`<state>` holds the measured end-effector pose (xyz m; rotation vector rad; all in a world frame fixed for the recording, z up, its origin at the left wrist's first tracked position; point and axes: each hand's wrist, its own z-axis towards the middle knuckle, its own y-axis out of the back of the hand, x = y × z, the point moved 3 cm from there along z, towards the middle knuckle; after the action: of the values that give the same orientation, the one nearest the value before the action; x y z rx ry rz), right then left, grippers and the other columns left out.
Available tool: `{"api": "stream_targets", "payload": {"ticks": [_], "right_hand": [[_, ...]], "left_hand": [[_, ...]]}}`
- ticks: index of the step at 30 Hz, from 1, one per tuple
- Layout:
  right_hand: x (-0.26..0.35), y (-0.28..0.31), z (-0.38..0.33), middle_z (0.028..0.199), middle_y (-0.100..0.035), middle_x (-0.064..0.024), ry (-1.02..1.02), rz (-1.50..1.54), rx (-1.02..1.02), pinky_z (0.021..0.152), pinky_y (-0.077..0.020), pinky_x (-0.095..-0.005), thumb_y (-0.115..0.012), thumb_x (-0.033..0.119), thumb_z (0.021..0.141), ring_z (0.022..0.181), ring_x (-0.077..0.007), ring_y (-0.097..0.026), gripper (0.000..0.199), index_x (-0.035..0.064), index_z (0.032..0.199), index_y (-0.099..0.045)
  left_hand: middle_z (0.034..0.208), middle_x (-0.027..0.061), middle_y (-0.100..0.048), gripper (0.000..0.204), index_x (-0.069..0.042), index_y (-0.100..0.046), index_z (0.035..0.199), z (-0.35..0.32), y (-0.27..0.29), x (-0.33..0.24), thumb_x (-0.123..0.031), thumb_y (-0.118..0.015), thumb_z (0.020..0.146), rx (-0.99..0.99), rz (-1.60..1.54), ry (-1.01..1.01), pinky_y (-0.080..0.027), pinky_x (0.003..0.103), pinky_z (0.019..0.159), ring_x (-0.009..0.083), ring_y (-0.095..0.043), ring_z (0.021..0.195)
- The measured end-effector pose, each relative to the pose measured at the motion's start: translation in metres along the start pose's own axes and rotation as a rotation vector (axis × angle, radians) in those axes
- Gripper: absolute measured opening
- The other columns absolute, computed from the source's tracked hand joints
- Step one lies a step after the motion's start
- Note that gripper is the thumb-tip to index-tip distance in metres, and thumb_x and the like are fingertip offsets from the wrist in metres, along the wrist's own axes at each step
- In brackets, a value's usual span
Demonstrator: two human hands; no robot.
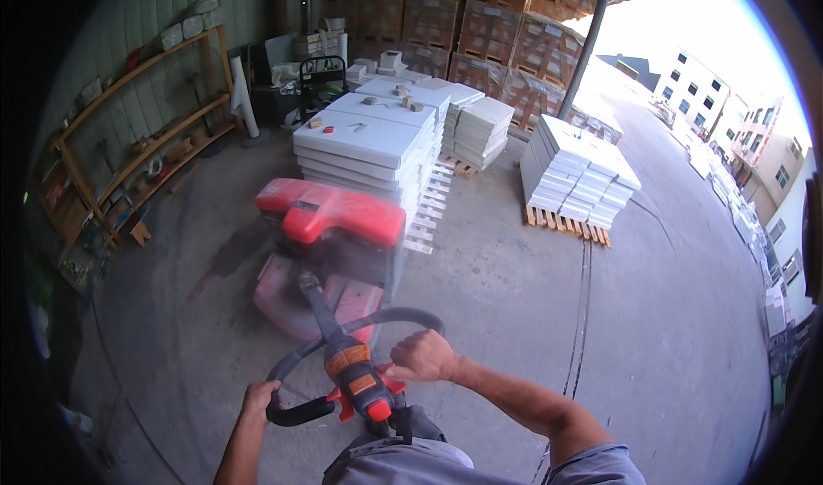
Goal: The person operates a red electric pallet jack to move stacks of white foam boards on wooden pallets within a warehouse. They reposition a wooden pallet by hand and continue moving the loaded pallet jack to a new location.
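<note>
A red powered pallet truck (330, 213) stands in front of me, its forks under a pallet of stacked flat grey-white slabs (369, 138). Its black loop handle (339, 365) with an orange and red control head reaches back to me. My left hand (260, 395) grips the handle's lower left side. My right hand (423, 356) is closed around the handle's right side near the red control levers. Small loose pieces lie on top of the slab stack.
Another pallet of grey slabs (579, 176) stands at the right, with more stacks (482, 125) behind. Wrapped brown pallets (489, 31) line the back wall. A wooden shelf rack (141, 134) runs along the left. The concrete floor (651, 314) extends right toward an open yard with buildings.
</note>
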<state>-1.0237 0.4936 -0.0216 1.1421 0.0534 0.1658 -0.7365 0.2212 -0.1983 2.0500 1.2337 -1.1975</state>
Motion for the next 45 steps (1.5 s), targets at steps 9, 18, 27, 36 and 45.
{"api": "stream_targets", "payload": {"ticks": [9,18,27,36,45], "right_hand": [[-0.031,-0.015,0.013,0.062,-0.059,-0.0109,0.022,0.014,0.026,0.057,-0.0481,-0.0405,-0.055,0.057,0.093,0.063,-0.0304,-0.063,0.054,0.0088,0.071,-0.063],[-0.04,-0.018,0.028,0.065,-0.059,-0.0103,0.07,0.087,0.038,0.058,-0.0486,-0.0406,-0.056,0.059,0.091,0.064,-0.0305,-0.063,0.055,0.008,0.072,-0.062],[-0.055,-0.027,0.027,0.069,-0.062,-0.007,0.03,0.039,0.11,0.057,-0.0485,-0.0411,-0.055,0.061,0.09,0.066,-0.0289,-0.063,0.054,0.0104,0.073,-0.065],[-0.053,-0.009,0.037,0.06,-0.061,-0.0052,0.098,0.152,0.032,0.052,-0.0464,-0.0372,-0.063,0.052,0.088,0.055,-0.0271,-0.061,0.044,0.012,0.068,-0.066],[-0.039,-0.005,0.049,0.064,-0.062,-0.0031,0.107,0.199,0.109,0.056,-0.0486,-0.0355,-0.066,0.064,0.082,0.059,-0.0253,-0.063,0.055,0.0087,0.073,-0.066]], "left_hand": [[0.065,0.0105,-0.057,0.022,0.002,-0.061,0.084,0.01,-0.013,0.004,-0.019,-0.067,0.087,-0.027,-0.049,0.009,-0.046,0.037,0.04,0.0223,-0.055,0.046],[0.067,0.0113,-0.058,0.024,0.004,-0.062,0.087,0.022,-0.006,-0.001,-0.02,-0.068,0.087,-0.045,-0.08,0.001,-0.047,0.037,0.039,0.0228,-0.056,0.047],[0.067,0.0098,-0.058,0.025,0.005,-0.064,0.089,0.007,-0.026,-0.006,-0.019,-0.069,0.085,-0.079,-0.081,0.012,-0.045,0.035,0.041,0.021,-0.056,0.05],[0.073,0.006,-0.065,0.025,0.001,-0.07,0.09,-0.002,-0.042,-0.007,-0.023,-0.072,0.085,-0.121,-0.032,0.045,-0.048,0.033,0.055,0.0149,-0.06,0.06],[0.076,0.0094,-0.068,0.027,0.002,-0.07,0.097,0.002,-0.023,-0.019,-0.022,-0.07,0.085,-0.12,0.047,0.004,-0.048,0.033,0.054,0.0159,-0.062,0.062]]}}
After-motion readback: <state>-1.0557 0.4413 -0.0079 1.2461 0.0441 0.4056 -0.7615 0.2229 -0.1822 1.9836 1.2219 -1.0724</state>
